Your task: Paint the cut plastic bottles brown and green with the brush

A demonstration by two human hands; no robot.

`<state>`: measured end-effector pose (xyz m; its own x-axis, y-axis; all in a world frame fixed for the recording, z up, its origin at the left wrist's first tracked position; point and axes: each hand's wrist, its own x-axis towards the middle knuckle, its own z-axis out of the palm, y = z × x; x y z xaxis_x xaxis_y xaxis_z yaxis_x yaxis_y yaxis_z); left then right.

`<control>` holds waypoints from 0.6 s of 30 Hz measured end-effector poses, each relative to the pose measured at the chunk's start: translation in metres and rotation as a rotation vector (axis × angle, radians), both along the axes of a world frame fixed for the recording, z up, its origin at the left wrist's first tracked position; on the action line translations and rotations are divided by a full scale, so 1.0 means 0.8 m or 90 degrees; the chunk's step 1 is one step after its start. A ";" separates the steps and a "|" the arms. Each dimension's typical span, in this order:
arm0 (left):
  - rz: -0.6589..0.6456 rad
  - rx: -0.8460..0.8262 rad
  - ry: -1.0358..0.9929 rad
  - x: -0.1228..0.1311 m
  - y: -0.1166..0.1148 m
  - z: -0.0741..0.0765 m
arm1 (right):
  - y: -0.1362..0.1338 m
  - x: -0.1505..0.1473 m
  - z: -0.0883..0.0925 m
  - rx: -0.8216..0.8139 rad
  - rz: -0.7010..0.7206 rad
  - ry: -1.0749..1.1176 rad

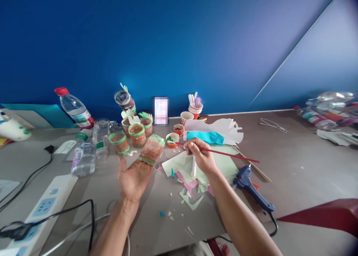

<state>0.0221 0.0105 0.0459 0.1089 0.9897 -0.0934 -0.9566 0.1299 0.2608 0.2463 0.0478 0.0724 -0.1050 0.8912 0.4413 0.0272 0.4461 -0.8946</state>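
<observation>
My left hand [134,183] has its fingers inside a cut bottle cup [152,151], painted brown with green bands at both ends, and holds it tilted up. Its thumb sticks out to the side. In my right hand [200,155] is a paintbrush [223,151] with a long red handle, pinched between the fingers. The brush's tip is at a small cut paper cup [172,139] with green paint inside, just right of the bottle cup. Behind that stands another small cup [178,129] with dark brown paint.
Several painted cups [137,134] with green rims stand left of centre. Paper scraps [190,185] and green sheets lie under my right hand. A blue glue gun [253,189] rests at right, a power strip [47,207] at left. Clear bottles [84,159] stand at left; a phone [161,111] leans on the wall.
</observation>
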 end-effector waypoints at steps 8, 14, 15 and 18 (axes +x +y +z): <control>0.017 0.000 0.102 0.015 -0.007 0.017 | -0.004 -0.007 0.004 -0.011 0.022 0.000; 0.043 0.009 0.152 0.019 -0.007 0.020 | 0.000 0.000 0.002 -0.014 -0.012 0.004; 0.043 0.014 0.162 0.019 -0.007 0.018 | -0.001 -0.001 0.001 -0.007 -0.007 0.013; 0.035 0.020 0.183 0.018 -0.007 0.014 | -0.003 -0.002 0.002 0.005 0.022 0.007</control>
<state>0.0366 0.0049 0.0567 0.0284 0.9962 -0.0819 -0.8481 0.0674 0.5255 0.2445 0.0454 0.0737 -0.1311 0.8836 0.4495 0.0024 0.4537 -0.8912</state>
